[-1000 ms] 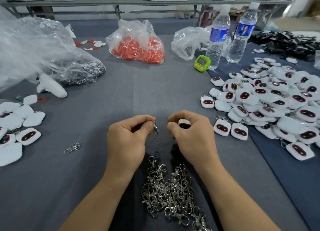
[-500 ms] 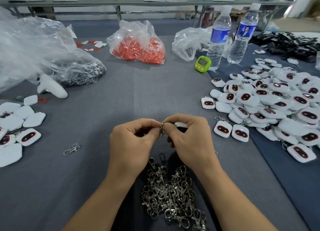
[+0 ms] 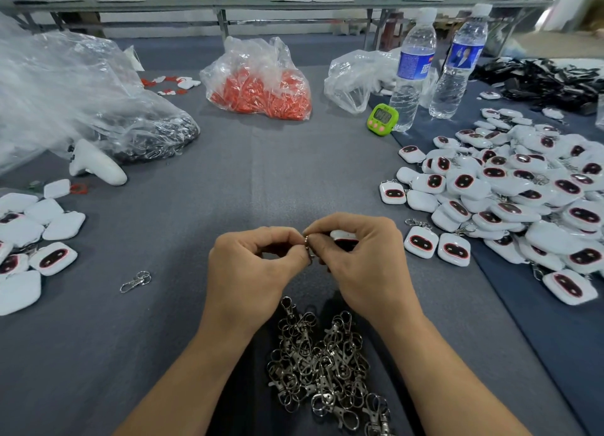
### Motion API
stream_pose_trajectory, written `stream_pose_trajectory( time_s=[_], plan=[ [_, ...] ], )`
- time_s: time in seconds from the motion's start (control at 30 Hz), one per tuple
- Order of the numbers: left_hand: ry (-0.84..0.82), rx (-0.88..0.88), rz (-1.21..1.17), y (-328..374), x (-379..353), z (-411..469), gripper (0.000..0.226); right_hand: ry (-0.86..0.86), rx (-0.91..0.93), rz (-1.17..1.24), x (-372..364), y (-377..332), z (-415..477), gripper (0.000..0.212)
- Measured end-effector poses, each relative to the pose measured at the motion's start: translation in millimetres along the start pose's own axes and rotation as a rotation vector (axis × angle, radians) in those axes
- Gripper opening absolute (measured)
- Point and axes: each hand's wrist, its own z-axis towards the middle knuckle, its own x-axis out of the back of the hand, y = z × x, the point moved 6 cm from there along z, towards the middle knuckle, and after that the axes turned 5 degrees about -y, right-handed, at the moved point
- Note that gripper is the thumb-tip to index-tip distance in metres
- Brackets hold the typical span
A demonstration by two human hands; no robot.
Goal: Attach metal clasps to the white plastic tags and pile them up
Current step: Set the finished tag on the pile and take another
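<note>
At six o'clock, your left hand [image 3: 255, 265] pinches a clasp [image 3: 306, 239], right hand [image 3: 362, 265] grips the tag [image 3: 343, 236] (light, slick); hold its edges.

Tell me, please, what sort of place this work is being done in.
Probably a small assembly workshop: a heap of loose metal clasps lies on the grey table, a big pile of white tags sits to the right, and bags of bulk parts stand farther back.

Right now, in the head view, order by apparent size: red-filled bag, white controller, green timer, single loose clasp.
1. Red-filled bag
2. White controller
3. Green timer and single loose clasp: similar length, clasp nearer, not ranked
</note>
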Motion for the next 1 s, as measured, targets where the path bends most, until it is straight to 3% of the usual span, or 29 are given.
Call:
stream_pose_trajectory(
  time_s=[0.53, 0.6, 0.67, 0.73, 0.87, 1.0],
  plan=[
    [-0.118, 0.131, -0.210, -4.8, -6.3, 5.5, 0.011, -0.051, 0.085, 0.045, 0.0, -6.1, 0.9, 0.019],
    [-0.023, 0.138, -0.094, -7.2, -0.4, 2.6, 0.008, -0.025, -0.049, 0.120, -2.0, 4.9, 3.5, 0.015],
    [0.173, 0.068, 0.240, -4.9, 15.0, -1.3, 0.005, -0.006, -0.201, 0.299, -4.1, 18.0, 5.4, 0.010],
    [0.267, -0.070, 0.627, 7.0, 20.6, -5.1, 0.008, -0.015, -0.293, 0.416, -6.1, 25.2, 6.4, 0.015],
    [0.080, -0.190, 0.939, 5.1, 3.2, -4.1, 0.022, -0.066, -0.198, 0.285, -9.5, 19.5, 7.1, 0.048],
    [-0.050, -0.178, 0.999, 1.3, -9.0, -2.9, 0.020, -0.053, -0.016, 0.219, -8.4, 8.7, 8.5, 0.053]
  ],
)
